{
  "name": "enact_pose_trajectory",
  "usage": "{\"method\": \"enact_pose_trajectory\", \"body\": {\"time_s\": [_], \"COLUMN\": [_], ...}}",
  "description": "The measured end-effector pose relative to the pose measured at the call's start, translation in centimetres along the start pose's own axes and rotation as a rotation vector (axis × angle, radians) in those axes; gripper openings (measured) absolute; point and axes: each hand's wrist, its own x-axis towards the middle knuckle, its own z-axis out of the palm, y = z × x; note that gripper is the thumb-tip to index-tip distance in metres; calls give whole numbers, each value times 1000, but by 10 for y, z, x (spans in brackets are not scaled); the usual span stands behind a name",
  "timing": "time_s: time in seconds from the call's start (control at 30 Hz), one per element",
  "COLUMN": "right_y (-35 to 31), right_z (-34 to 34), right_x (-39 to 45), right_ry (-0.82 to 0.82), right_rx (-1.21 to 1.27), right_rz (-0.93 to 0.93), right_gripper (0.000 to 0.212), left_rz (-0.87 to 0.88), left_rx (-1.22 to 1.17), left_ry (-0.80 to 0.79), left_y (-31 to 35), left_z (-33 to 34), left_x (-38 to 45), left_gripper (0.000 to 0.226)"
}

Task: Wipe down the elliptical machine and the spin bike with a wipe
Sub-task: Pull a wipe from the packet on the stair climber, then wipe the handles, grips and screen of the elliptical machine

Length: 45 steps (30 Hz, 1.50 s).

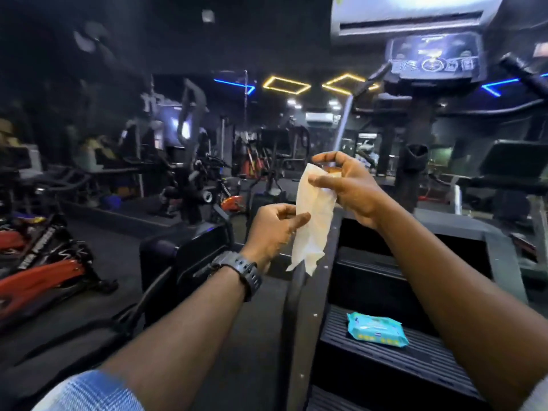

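A white wipe hangs between both hands in front of me, partly unfolded. My right hand pinches its top edge between thumb and fingers. My left hand, with a black watch on the wrist, pinches the wipe's left side lower down. A teal pack of wipes lies on a black ribbed step of the machine below my right arm. That machine's console stands high at the right. A red and black spin bike sits at the far left on the floor.
Another dark cardio machine stands just left of my hands. More bikes and gym machines fill the dim room behind. Yellow and blue ceiling lights glow ahead. An air conditioner hangs at the top right.
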Motion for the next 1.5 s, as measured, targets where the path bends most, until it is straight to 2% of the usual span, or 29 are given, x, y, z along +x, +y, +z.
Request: {"method": "enact_pose_trajectory", "body": {"time_s": [0.07, 0.27, 0.43, 0.53, 0.6, 0.7, 0.87, 1.07, 1.27, 1.5], "right_y": [-17, -39, 3, 47, 73, 87, 37, 4, 44, 87], "right_z": [46, 167, 258, 310, 342, 390, 474, 565, 639, 706], "right_x": [1, 10, 17, 21, 31, 74, 185, 278, 347, 439], "right_ry": [-23, 76, -66, -139, -171, -149, -53, -42, -37, 19], "right_rx": [2, 136, 40, -12, -42, -143, -91, 10, -53, -33], "right_rz": [-7, 23, 44, 120, 170, 115, -38, -51, -29, 57], "right_gripper": [37, 23, 23, 25, 25, 20, 12, 16, 17, 17], "left_rz": [28, 23, -20, -32, -43, -62, -62, -41, 8, -34], "left_rx": [63, 302, 433, 465, 467, 460, 482, 460, 418, 371], "left_ry": [62, 370, 548, 606, 632, 640, 653, 713, 714, 696], "left_y": [11, 48, 62, 55, 45, 24, -5, -43, -83, -124], "left_z": [-50, -217, -329, -378, -402, -434, -485, -551, -635, -747], "left_x": [-20, -64, -77, -72, -64, -37, 22, 93, 159, 235], "left_gripper": [9, 23, 26, 26, 25, 26, 18, 24, 22, 27]}}
